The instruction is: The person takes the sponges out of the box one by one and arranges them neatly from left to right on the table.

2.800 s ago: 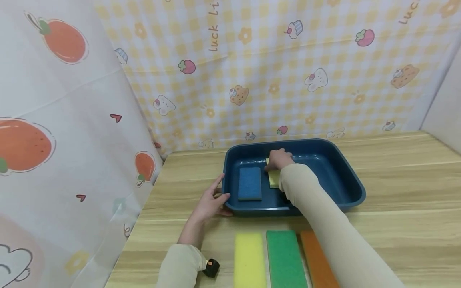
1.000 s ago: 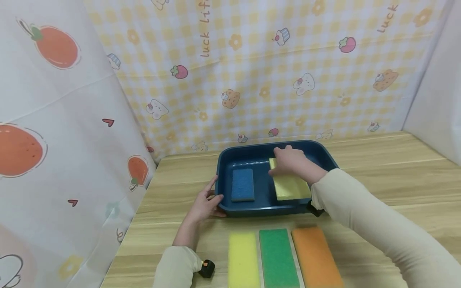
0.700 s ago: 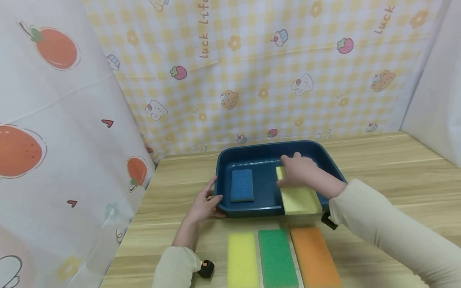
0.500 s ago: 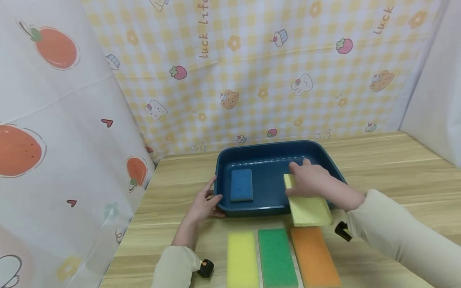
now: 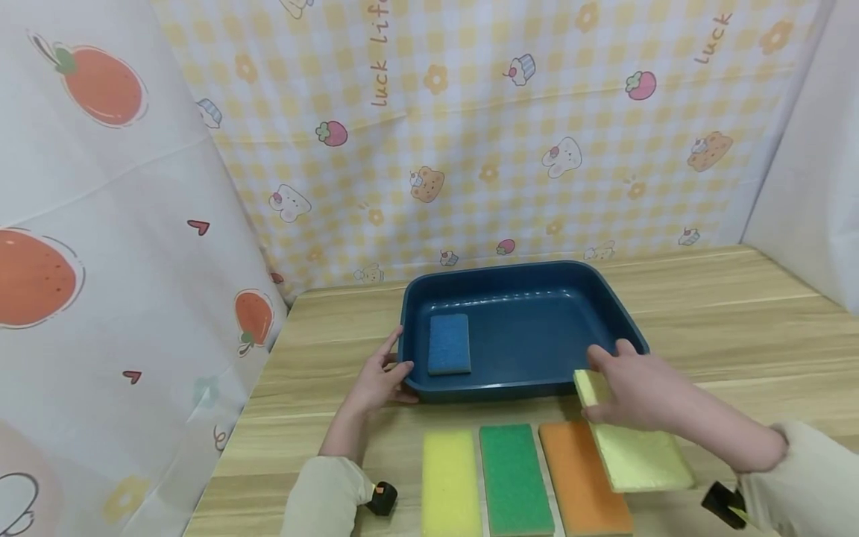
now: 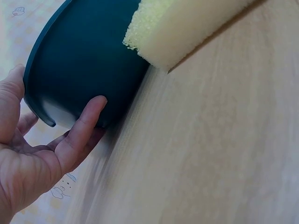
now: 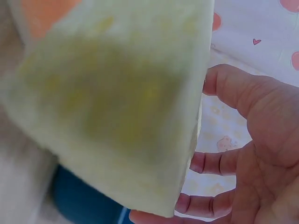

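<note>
My right hand [image 5: 640,391] pinches a pale yellow sponge [image 5: 640,459] by its left and far part, tilted over the table. In the right wrist view this sponge [image 7: 126,102] fills the middle, thumb and fingertips at its edge. It overlaps the orange sponge [image 5: 580,473] in the head view. My left hand [image 5: 376,380] holds the left front corner of a dark blue basin [image 5: 503,386]; its thumb is at the rim, and other fingers lie against the outer wall [image 6: 84,93]. Inside the basin, at the left, lies a blue-topped sponge [image 5: 450,344].
Left of the orange sponge, a green-topped sponge [image 5: 515,477] and a yellow sponge [image 5: 451,485] lie side by side on the wood-patterned table [image 5: 725,313]. A checked cloth [image 5: 496,127] hangs behind the basin, and a fruit-print cloth [image 5: 161,298] at the left.
My right hand has lifted the pale yellow sponge out of the basin and carried it over the front rim, toward me and to the right. My left hand has stayed at the basin's corner.
</note>
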Demonstrator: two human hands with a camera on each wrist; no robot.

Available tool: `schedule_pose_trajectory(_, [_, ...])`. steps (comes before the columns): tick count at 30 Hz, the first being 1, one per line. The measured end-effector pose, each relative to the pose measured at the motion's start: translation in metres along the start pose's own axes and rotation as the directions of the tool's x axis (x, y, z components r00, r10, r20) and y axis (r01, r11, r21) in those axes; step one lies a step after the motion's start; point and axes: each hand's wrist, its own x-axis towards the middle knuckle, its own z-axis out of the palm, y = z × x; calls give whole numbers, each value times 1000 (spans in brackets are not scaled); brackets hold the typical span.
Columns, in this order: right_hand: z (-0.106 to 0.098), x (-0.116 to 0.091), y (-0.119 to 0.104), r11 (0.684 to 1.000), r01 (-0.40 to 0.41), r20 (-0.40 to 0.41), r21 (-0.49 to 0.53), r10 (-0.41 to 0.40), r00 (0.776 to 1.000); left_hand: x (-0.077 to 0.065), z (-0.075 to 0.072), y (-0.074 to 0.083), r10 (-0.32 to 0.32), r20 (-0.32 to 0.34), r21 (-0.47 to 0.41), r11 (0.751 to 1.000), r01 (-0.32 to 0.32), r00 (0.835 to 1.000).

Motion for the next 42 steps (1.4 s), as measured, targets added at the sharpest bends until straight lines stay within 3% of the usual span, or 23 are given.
schedule_pose_trajectory(9, [27, -23, 23, 999, -33, -1, 42, 33, 999, 0, 1, -1, -9, -12, -2, 1000, 9, 1000])
schedule_pose_trajectory(21, [56, -17, 34, 988, -103, 74, 114, 95, 993, 0, -1, -1, 3, 14, 11, 1000, -3, 1000])
schedule_pose_trajectory(28, [65, -15, 38, 987, -115, 80, 113, 106, 991, -1, -1, 1, -1, 11, 16, 1000, 0, 1000])
schedule_pose_trajectory(37, [70, -16, 40, 985, -117, 105, 127, 104, 989, -13, 6, 20, -11, 33, 31, 999, 10, 999])
schedule_pose_trajectory(42, [68, -16, 40, 985, -107, 113, 138, 92, 989, -13, 6, 20, -7, 34, 33, 999, 6, 999])
